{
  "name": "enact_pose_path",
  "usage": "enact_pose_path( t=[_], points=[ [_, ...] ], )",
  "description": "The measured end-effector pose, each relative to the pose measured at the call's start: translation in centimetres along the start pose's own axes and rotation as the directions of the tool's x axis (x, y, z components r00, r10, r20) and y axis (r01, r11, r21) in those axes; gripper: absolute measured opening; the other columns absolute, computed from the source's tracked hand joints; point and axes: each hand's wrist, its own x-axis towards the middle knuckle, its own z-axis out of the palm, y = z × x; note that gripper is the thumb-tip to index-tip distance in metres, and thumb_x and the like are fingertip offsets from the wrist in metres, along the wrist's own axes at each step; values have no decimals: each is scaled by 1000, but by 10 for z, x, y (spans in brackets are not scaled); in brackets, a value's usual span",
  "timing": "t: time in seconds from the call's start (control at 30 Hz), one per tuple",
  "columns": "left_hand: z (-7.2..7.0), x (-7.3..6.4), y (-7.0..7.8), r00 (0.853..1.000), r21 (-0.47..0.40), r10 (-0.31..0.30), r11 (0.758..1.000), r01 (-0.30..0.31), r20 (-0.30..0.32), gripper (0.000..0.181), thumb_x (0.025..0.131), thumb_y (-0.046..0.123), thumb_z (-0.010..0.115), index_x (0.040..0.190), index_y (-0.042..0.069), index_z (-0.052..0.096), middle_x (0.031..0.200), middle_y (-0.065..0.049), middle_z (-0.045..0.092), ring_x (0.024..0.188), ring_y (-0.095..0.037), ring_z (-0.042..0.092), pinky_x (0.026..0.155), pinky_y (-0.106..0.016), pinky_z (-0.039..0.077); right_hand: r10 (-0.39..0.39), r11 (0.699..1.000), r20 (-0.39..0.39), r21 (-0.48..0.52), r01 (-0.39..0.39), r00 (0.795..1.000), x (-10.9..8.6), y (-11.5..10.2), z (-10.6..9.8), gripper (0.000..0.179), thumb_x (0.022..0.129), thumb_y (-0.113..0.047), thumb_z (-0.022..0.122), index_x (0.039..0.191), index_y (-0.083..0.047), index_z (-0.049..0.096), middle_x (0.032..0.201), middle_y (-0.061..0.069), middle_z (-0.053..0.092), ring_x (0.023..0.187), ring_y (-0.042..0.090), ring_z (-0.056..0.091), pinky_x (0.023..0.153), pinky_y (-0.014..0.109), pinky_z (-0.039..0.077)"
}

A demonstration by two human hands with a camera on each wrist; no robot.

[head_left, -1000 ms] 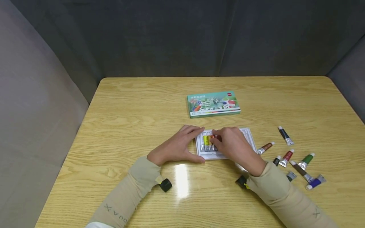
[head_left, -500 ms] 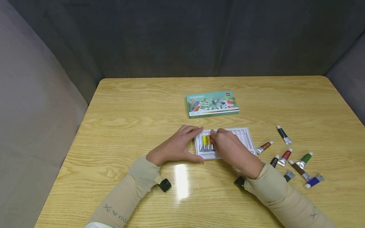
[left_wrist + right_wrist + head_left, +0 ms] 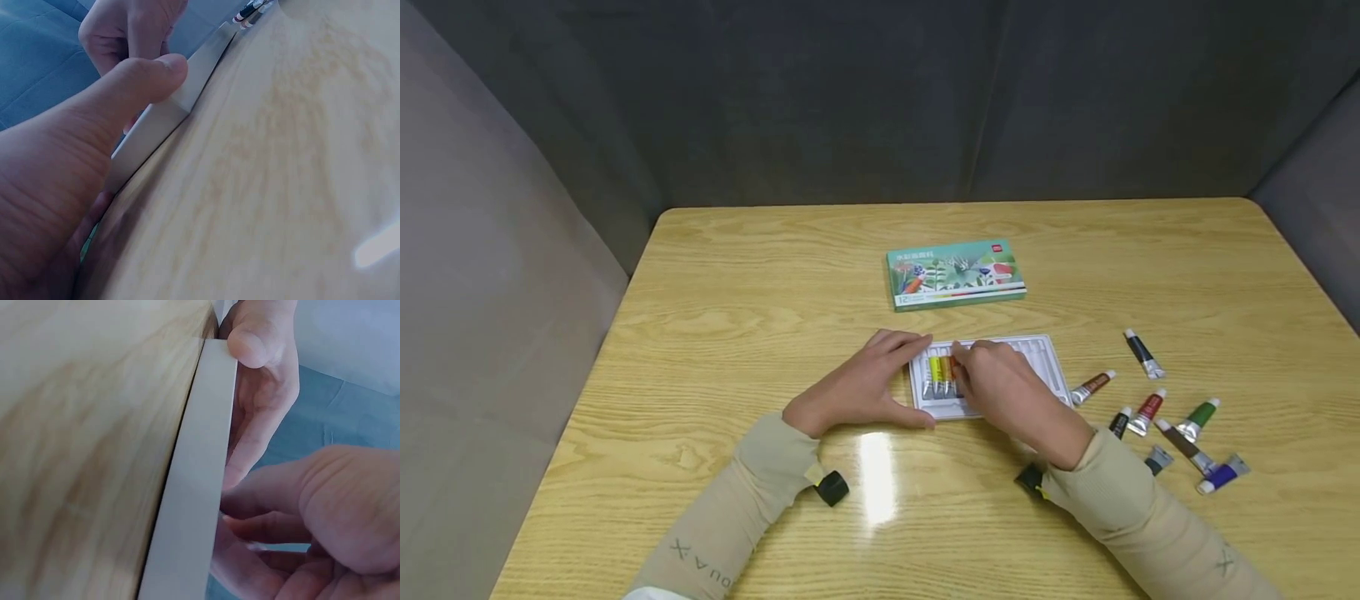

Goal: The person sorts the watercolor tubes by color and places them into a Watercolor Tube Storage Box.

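A white plastic tray [image 3: 1051,371] lies on the table in the head view, with slots for paint tubes. At its left end sit a yellow paint tube [image 3: 935,369] and an ochre one [image 3: 946,371], beside a pale one at the edge. My left hand [image 3: 865,385] holds that end, thumb at the near edge and fingers at the far edge. Over the slots, my right hand [image 3: 1006,387] pinches a red-orange paint tube [image 3: 956,365], mostly covered by the fingers. The tray's side wall [image 3: 194,437] hides the right fingertips in the right wrist view.
A green printed paint box [image 3: 957,275] lies behind the tray. Several loose tubes are scattered to the right, among them a brown tube [image 3: 1093,387], a red tube [image 3: 1148,412], a green tube [image 3: 1199,418] and a blue tube [image 3: 1223,474].
My right hand has shifted slightly toward me over the tray, its fingers still at the red-orange tube. My left hand keeps its hold. The whole head view has drifted a little.
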Motion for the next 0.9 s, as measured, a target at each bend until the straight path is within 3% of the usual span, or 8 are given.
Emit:
enact_pose_path(
  t=[0.07, 0.13, 0.23, 0.27, 0.37, 0.53, 0.9],
  points=[
    [0, -1, -1, 1000, 3, 0, 1000, 0, 0, 110, 78, 67, 81, 165, 21, 30, 164, 4, 39, 149, -15, 35, 123, -42, 40, 36, 998, 46, 45, -38, 998, 1, 1, -3, 22, 99, -10, 65, 111, 5, 76, 73, 14, 69, 54, 13, 49, 48, 27, 41],
    [0, -2, -1, 1000, 0, -1, 1000, 1, 1, 110, 79, 67, 80, 165, 21, 30, 164, 3, 39, 150, -16, 35, 123, -43, 40, 69, 992, 97, 95, -78, 993, 0, 3, -6, 22, 100, -13, 66, 111, 1, 78, 66, 8, 64, 51, 10, 41, 49, 25, 35],
    [0, -2, -1, 1000, 1, -4, 1000, 4, 8, 110, 79, 69, 79, 165, 23, 28, 164, 4, 38, 150, -16, 34, 123, -43, 40, 93, 982, 159, 147, -116, 983, -1, 7, -12, 21, 100, -18, 67, 108, -4, 80, 69, 5, 69, 48, 8, 37, 51, 24, 34],
    [0, -2, -1, 1000, 0, -4, 1000, 4, 10, 110, 79, 70, 79, 165, 23, 28, 164, 4, 37, 150, -16, 34, 123, -43, 40, 89, 981, 165, 157, -115, 982, -2, 8, -14, 23, 100, -18, 67, 114, -4, 80, 76, 6, 74, 48, 8, 39, 51, 24, 35],
    [-1, -1, -1, 1000, 5, -2, 1000, 2, 13, 110, 79, 71, 78, 165, 23, 28, 165, 5, 37, 151, -15, 33, 123, -43, 40, 80, 982, 149, 160, -104, 986, -5, 14, -19, 28, 98, -19, 69, 119, -3, 77, 101, 12, 81, 55, 8, 52, 56, 26, 44],
    [-3, 1, 0, 1000, 23, 5, 1000, -6, 12, 111, 79, 69, 79, 165, 21, 29, 165, 3, 37, 151, -16, 34, 124, -42, 39, 98, 984, 107, 137, -113, 989, -12, 27, -27, 31, 97, -22, 72, 121, -2, 77, 97, 9, 81, 81, 12, 72, 69, 34, 57],
    [-1, 0, -1, 1000, 9, 0, 1000, 0, 1, 112, 78, 66, 82, 165, 19, 30, 165, 2, 37, 150, -16, 34, 123, -42, 39, 121, 986, 67, 105, -128, 990, -34, 53, -44, 27, 93, -24, 76, 113, -7, 79, 92, 4, 80, 81, 15, 72, 66, 31, 54]
  ],
)
